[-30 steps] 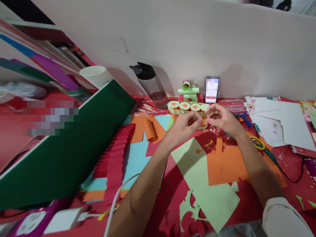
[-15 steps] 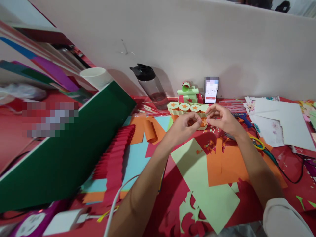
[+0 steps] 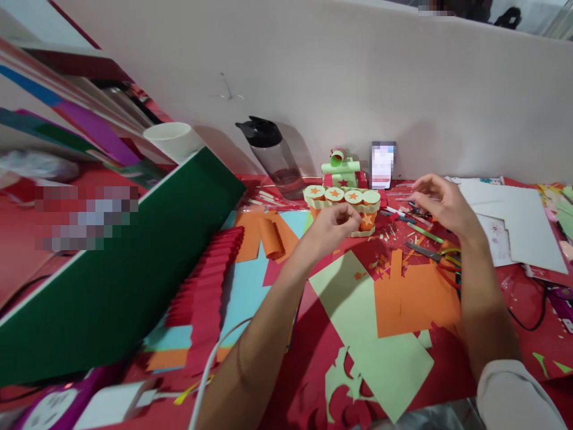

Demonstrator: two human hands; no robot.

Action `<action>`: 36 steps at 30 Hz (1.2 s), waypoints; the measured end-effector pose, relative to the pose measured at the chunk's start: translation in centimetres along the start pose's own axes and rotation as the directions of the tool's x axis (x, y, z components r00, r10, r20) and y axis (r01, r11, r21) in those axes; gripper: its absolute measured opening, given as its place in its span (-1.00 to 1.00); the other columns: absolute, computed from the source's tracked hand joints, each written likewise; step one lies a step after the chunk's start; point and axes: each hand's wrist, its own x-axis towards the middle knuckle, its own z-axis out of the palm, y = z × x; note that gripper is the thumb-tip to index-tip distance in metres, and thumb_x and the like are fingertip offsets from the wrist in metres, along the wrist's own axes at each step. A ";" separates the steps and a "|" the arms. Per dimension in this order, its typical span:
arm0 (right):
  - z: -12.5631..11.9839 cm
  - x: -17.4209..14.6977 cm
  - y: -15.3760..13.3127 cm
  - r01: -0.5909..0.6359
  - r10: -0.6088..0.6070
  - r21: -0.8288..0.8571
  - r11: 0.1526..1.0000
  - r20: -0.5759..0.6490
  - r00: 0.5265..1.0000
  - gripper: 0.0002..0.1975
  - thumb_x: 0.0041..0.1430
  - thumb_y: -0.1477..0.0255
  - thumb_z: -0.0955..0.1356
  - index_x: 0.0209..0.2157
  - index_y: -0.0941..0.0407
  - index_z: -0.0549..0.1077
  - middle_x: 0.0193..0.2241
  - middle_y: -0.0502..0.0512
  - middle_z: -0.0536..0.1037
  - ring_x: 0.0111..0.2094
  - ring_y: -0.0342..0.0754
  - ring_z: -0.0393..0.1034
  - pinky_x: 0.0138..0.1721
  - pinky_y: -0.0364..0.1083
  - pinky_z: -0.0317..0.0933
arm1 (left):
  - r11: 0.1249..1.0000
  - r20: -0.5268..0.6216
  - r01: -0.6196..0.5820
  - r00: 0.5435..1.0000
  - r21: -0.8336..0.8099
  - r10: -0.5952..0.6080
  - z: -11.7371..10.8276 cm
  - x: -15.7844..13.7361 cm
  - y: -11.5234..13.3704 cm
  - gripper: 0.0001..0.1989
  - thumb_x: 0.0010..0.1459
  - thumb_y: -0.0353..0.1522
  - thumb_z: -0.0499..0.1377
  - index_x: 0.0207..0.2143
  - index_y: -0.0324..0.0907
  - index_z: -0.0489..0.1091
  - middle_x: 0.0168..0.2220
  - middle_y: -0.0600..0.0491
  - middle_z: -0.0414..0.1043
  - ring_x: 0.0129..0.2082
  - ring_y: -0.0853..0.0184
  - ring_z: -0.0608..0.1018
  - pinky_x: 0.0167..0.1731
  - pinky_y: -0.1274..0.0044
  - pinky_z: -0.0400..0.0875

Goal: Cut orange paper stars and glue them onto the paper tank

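Observation:
Several small rolled paper tubes stand joined in a row as a paper craft (image 3: 367, 221), orange on the sides, pale green on top. Orange stars sit on most of the tops, and wavy pale green strips run along the rims. In front of it is my left hand (image 3: 333, 228), thumb and fingertips pinched together; whatever is between them is too small to make out. My right hand (image 3: 441, 203) hovers above the tools at the right, fingers loosely bent and nothing visible in them. Below it lie scissors (image 3: 425, 252) and a green stick-like pen (image 3: 425, 233).
Pale green paper (image 3: 371, 328) and orange paper (image 3: 416, 304) cover the middle. A dark bottle (image 3: 280, 161) and a phone (image 3: 382, 165) stand by the wall. A green board (image 3: 120, 269) leans at left beside pleated red paper (image 3: 208, 292). White sheets (image 3: 532, 221) lie at right.
My right hand has moved right, away from the paper craft and over the tools, uncovering the craft's right end. My left hand has stayed nearly in place, its fingers closer together.

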 end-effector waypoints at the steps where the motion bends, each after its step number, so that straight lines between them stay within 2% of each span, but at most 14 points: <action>1: -1.5 -0.2 0.5 -0.026 0.026 -0.104 0.994 0.003 1.000 -0.82 0.26 0.27 0.45 -0.19 0.05 0.51 -0.24 0.10 0.60 -0.22 0.02 0.50 -0.10 0.01 0.36 | 1.000 0.004 0.003 1.000 0.005 -0.003 0.0 0.0 0.0 -0.89 0.10 -0.31 0.22 -0.44 -0.14 0.38 -0.49 0.12 0.39 -0.51 0.40 0.38 -0.47 0.53 0.28; 3: -4.3 -0.7 2.0 -0.159 0.164 -0.317 0.935 -0.013 0.986 -0.81 0.29 0.23 0.41 -0.21 0.06 0.51 -0.25 0.13 0.62 -0.25 0.04 0.50 -0.15 0.00 0.33 | 1.000 0.009 0.001 1.000 0.024 -0.001 0.1 0.0 0.0 -0.88 0.10 -0.30 0.23 -0.44 -0.14 0.40 -0.50 0.11 0.39 -0.52 0.40 0.38 -0.49 0.53 0.27; 4: -5.6 -1.0 3.0 -0.254 0.250 -0.439 0.862 -0.068 0.966 -0.79 0.30 0.20 0.40 -0.23 0.06 0.50 -0.26 0.14 0.62 -0.26 0.05 0.50 -0.17 -0.01 0.31 | 0.999 0.011 -0.003 1.000 0.036 0.002 0.2 0.0 0.1 -0.87 0.11 -0.30 0.23 -0.45 -0.14 0.40 -0.50 0.11 0.39 -0.52 0.40 0.37 -0.49 0.53 0.26; 7: -8.1 -1.7 6.2 -0.488 0.485 -0.688 0.538 -0.221 0.846 -0.69 0.28 0.09 0.40 -0.29 0.06 0.48 -0.30 0.18 0.62 -0.26 0.10 0.49 -0.20 -0.02 0.24 | 0.998 0.032 -0.016 0.999 0.054 0.015 0.5 0.0 0.0 -0.84 0.12 -0.28 0.24 -0.45 -0.15 0.40 -0.49 0.11 0.40 -0.50 0.40 0.39 -0.48 0.54 0.27; 8: -8.5 -1.8 7.2 -0.514 0.538 -0.708 0.484 -0.222 0.813 -0.66 0.27 0.06 0.40 -0.30 0.07 0.47 -0.32 0.17 0.62 -0.27 0.10 0.49 -0.22 -0.03 0.23 | 0.998 0.039 -0.019 0.999 0.054 0.017 0.6 0.0 -0.1 -0.84 0.13 -0.27 0.24 -0.44 -0.16 0.40 -0.49 0.11 0.40 -0.50 0.40 0.39 -0.48 0.54 0.27; 10: -8.6 -1.8 8.9 -0.505 0.612 -0.703 0.501 -0.126 0.781 -0.61 0.27 0.01 0.41 -0.34 0.08 0.45 -0.36 0.13 0.60 -0.31 0.05 0.45 -0.26 -0.06 0.19 | 0.998 0.050 -0.015 0.999 0.058 0.012 0.7 0.1 -0.3 -0.82 0.14 -0.26 0.23 -0.44 -0.16 0.40 -0.50 0.11 0.39 -0.51 0.41 0.37 -0.49 0.55 0.26; 14: -7.3 -1.0 11.0 -0.445 0.628 -0.676 0.587 0.034 0.777 -0.53 0.27 0.00 0.41 -0.50 0.07 0.36 -0.55 -0.02 0.43 -0.47 -0.07 0.26 -0.38 -0.08 0.08 | 0.997 0.057 0.021 0.998 0.073 -0.026 1.0 0.2 -0.8 -0.80 0.12 -0.23 0.23 -0.45 -0.16 0.39 -0.49 0.12 0.37 -0.52 0.42 0.34 -0.49 0.55 0.23; 18: -6.9 -0.3 12.3 -0.407 0.600 -0.649 0.643 0.095 0.794 -0.46 0.21 0.00 0.46 -0.58 0.07 0.26 -0.62 -0.06 0.30 -0.51 -0.09 0.15 -0.41 -0.07 0.01 | 0.996 0.056 0.062 0.996 0.068 -0.065 1.1 0.3 -1.1 -0.79 0.10 -0.21 0.23 -0.44 -0.16 0.39 -0.47 0.11 0.37 -0.49 0.41 0.34 -0.47 0.55 0.22; 22: -8.0 -0.7 12.4 -0.395 0.553 -0.585 0.708 0.113 0.825 -0.43 0.19 -0.12 0.42 -0.51 0.07 0.30 -0.53 -0.01 0.40 -0.43 -0.05 0.25 -0.38 -0.08 0.11 | 0.995 0.057 0.094 0.994 0.043 -0.096 1.1 0.2 -0.7 -0.79 0.08 -0.20 0.24 -0.45 -0.16 0.38 -0.48 0.13 0.33 -0.50 0.41 0.30 -0.46 0.54 0.19; 24: -8.7 -1.1 11.8 -0.392 0.484 -0.460 0.797 0.097 0.870 -0.44 0.16 -0.14 0.44 -0.43 0.08 0.35 -0.46 0.03 0.47 -0.37 -0.03 0.31 -0.35 -0.08 0.17 | 0.995 0.049 0.095 0.994 0.018 -0.096 1.0 0.2 -0.3 -0.79 0.06 -0.21 0.25 -0.45 -0.15 0.39 -0.49 0.13 0.34 -0.51 0.42 0.30 -0.46 0.53 0.20; 27: -9.1 -1.7 10.2 -0.383 0.390 -0.129 0.915 0.037 0.920 -0.50 0.14 -0.07 0.48 -0.32 0.07 0.36 -0.45 0.01 0.49 -0.41 -0.07 0.31 -0.40 -0.11 0.15 | 0.995 0.033 0.096 0.995 -0.036 -0.095 1.0 0.1 0.1 -0.82 0.04 -0.23 0.25 -0.46 -0.14 0.39 -0.53 0.14 0.31 -0.53 0.42 0.29 -0.46 0.52 0.21; 31: -8.8 -1.9 8.4 -0.327 0.324 0.101 0.940 0.043 0.945 -0.57 0.17 0.02 0.48 -0.30 0.05 0.33 -0.55 -0.07 0.44 -0.53 -0.14 0.24 -0.48 -0.13 0.09 | 0.990 0.018 0.098 0.995 -0.099 -0.097 1.0 0.0 0.3 -0.85 0.03 -0.26 0.26 -0.47 -0.13 0.38 -0.58 0.17 0.27 -0.55 0.42 0.28 -0.48 0.52 0.21; 33: -8.5 -1.8 8.2 -0.346 0.342 0.077 0.935 0.062 0.938 -0.57 0.16 0.04 0.50 -0.32 0.06 0.34 -0.57 -0.05 0.45 -0.54 -0.15 0.24 -0.48 -0.13 0.11 | 0.990 0.010 0.096 0.995 -0.101 -0.096 0.9 0.0 0.3 -0.84 0.03 -0.26 0.26 -0.46 -0.13 0.38 -0.57 0.17 0.29 -0.55 0.43 0.29 -0.49 0.52 0.20; 36: -8.2 -1.6 8.8 -0.456 0.452 0.015 0.890 0.104 0.886 -0.53 0.08 0.04 0.54 -0.31 0.07 0.35 -0.57 -0.03 0.48 -0.56 -0.16 0.24 -0.50 -0.14 0.11 | 0.992 0.008 0.090 0.996 -0.089 -0.089 0.9 0.0 0.2 -0.84 0.04 -0.26 0.26 -0.46 -0.13 0.37 -0.56 0.16 0.30 -0.55 0.43 0.30 -0.49 0.53 0.21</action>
